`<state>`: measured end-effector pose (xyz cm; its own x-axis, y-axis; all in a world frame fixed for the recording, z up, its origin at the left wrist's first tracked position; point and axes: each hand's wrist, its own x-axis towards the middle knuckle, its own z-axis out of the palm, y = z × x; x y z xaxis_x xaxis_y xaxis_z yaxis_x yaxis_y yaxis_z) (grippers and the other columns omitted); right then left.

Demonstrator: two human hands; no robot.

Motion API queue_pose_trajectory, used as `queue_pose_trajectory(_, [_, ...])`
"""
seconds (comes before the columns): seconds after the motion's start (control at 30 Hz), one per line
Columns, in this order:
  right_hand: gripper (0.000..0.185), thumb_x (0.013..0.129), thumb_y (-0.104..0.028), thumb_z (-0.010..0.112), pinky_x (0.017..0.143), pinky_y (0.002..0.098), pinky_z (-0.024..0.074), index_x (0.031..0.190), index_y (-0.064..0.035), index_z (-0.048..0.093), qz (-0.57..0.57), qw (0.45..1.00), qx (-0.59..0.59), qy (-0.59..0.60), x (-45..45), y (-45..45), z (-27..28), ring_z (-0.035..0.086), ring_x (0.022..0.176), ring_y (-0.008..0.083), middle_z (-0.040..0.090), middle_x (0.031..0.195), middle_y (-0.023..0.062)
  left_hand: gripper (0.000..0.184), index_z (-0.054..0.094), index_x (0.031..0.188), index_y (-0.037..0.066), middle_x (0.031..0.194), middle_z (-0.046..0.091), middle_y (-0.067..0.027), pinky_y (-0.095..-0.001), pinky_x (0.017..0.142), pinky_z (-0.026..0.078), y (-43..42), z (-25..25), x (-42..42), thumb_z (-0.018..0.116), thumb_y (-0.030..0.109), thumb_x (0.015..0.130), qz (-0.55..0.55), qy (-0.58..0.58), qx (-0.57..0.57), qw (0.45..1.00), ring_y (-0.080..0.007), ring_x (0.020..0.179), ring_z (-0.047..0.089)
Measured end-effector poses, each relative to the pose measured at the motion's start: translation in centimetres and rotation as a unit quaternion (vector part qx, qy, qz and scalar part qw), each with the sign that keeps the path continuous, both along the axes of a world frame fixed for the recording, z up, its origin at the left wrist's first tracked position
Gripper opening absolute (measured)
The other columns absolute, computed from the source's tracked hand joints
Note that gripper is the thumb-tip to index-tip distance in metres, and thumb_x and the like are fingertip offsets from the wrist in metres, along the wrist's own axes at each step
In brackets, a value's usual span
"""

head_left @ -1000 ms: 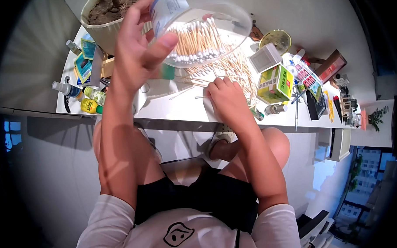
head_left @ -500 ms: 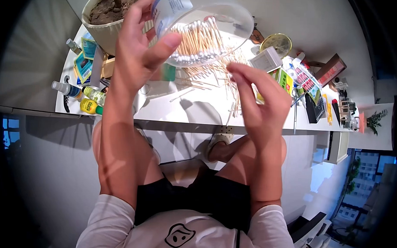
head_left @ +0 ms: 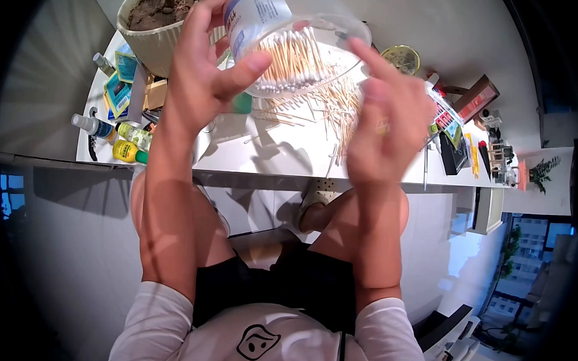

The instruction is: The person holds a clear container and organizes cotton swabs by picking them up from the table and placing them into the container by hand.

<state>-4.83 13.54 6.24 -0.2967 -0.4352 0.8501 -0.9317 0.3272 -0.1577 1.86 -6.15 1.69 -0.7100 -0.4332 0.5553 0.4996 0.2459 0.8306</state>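
The left hand (head_left: 207, 76) is gripping the tilted tub (head_left: 263, 11) of cotton swabs (head_left: 293, 56) above loose swabs (head_left: 339, 112); the right hand (head_left: 393, 120) is nearing its rim — blurred, grip unclear — and placement there is calling for steady tilt.

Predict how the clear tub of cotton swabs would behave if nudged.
The clear tub looks thin-walled, so probably light and flexible. Being smooth, it may be slippery. Tilted in the left hand, mouth open, it could spill its swabs if jolted.

left hand (head_left: 210, 69) raised, fingers curled, thumb extended; right hand (head_left: 393, 127) blurred, index finger extended.
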Motion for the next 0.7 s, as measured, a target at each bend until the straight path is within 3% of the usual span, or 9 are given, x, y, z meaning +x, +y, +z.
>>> queue_pose_trajectory(0.03, [0.020, 0.090, -0.008, 0.049, 0.066, 0.0282, 0.0390, 0.086, -0.0022, 0.068, -0.023, 0.999, -0.030, -0.035, 0.0, 0.9, 0.5, 0.050, 0.067, 0.0155, 0.068, 0.085, 0.0078, 0.091, 0.030, 0.135, -0.010, 0.127, 0.044, -0.0176, -0.0335, 0.102, 0.035, -0.2, 0.0, -0.1, 0.069, 0.047, 0.076, 0.009, 0.007, -0.014, 1.000, -0.0226, 0.118, 0.046])
queue_pose_trajectory(0.1, [0.013, 0.083, -0.009, 0.055, 0.069, 0.0310, 0.0382, 0.086, -0.0041, 0.067, -0.011, 0.979, -0.135, -0.155, -1.4, 2.4, -1.0, 0.055, 0.067, 0.0193, 0.069, 0.084, 0.0036, 0.089, 0.031, 0.135, -0.009, 0.127, 0.045, -0.0176, -0.0338, 0.103, 0.034, -0.4, 0.0, -0.2, 0.068, 0.047, 0.077, 0.020, 0.014, -0.027, 0.999, -0.0229, 0.117, 0.046])
queue_pose_trajectory(0.17, [0.011, 0.082, -0.009, 0.058, 0.065, 0.0316, 0.0417, 0.084, -0.0037, 0.067, -0.074, 0.969, -0.029, -0.233, -2.8, 2.5, -2.9, 0.057, 0.065, 0.0200, 0.067, 0.078, 0.0075, 0.087, 0.032, 0.135, -0.009, 0.127, 0.046, -0.0176, -0.0343, 0.103, 0.034, -0.5, 0.0, -0.1, 0.066, 0.047, 0.078, 0.033, 0.008, -0.053, 0.998, -0.0231, 0.118, 0.047])
queue_pose_trajectory(0.27, [0.012, 0.074, -0.013, 0.063, 0.068, 0.0361, 0.0490, 0.079, -0.0033, 0.069, -0.002, 0.925, 0.191, -0.328, -3.9, 2.0, -6.1, 0.064, 0.073, 0.0290, 0.067, 0.078, 0.0135, 0.087, 0.032, 0.135, -0.008, 0.127, 0.047, -0.0176, -0.0344, 0.102, 0.034, -0.6, -0.3, -0.1, 0.066, 0.048, 0.078, 0.030, 0.002, -0.042, 0.999, -0.0232, 0.117, 0.047])
queue_pose_trajectory(0.37, [0.013, 0.073, -0.015, 0.063, 0.076, 0.0398, 0.0466, 0.079, -0.0061, 0.069, 0.009, 0.907, 0.295, -0.300, -3.1, 0.7, -8.4, 0.062, 0.077, 0.0294, 0.066, 0.081, 0.0107, 0.087, 0.032, 0.135, -0.008, 0.127, 0.047, -0.0173, -0.0348, 0.101, 0.035, -0.7, -0.3, -0.1, 0.066, 0.049, 0.078, 0.030, 0.000, -0.053, 0.998, -0.0231, 0.117, 0.048])
queue_pose_trajectory(0.5, [0.008, 0.074, -0.013, 0.061, 0.074, 0.0408, 0.0436, 0.076, -0.0079, 0.066, -0.027, 0.924, 0.309, -0.224, -2.9, -0.5, -11.2, 0.060, 0.077, 0.0275, 0.063, 0.076, 0.0097, 0.087, 0.033, 0.134, -0.008, 0.126, 0.048, -0.0170, -0.0348, 0.101, 0.036, -0.7, -0.5, -0.3, 0.066, 0.050, 0.078, 0.022, 0.005, -0.020, 1.000, -0.0230, 0.116, 0.049])
queue_pose_trajectory(0.7, [0.005, 0.078, -0.012, 0.061, 0.078, 0.0382, 0.0423, 0.080, -0.0092, 0.063, -0.053, 0.922, 0.342, -0.175, -2.7, -0.5, -11.7, 0.057, 0.088, 0.0252, 0.061, 0.082, 0.0075, 0.091, 0.034, 0.133, -0.009, 0.125, 0.049, -0.0168, -0.0344, 0.100, 0.037, -0.7, -0.3, -0.1, 0.067, 0.055, 0.077, 0.021, -0.002, -0.035, 0.999, -0.0227, 0.115, 0.050])
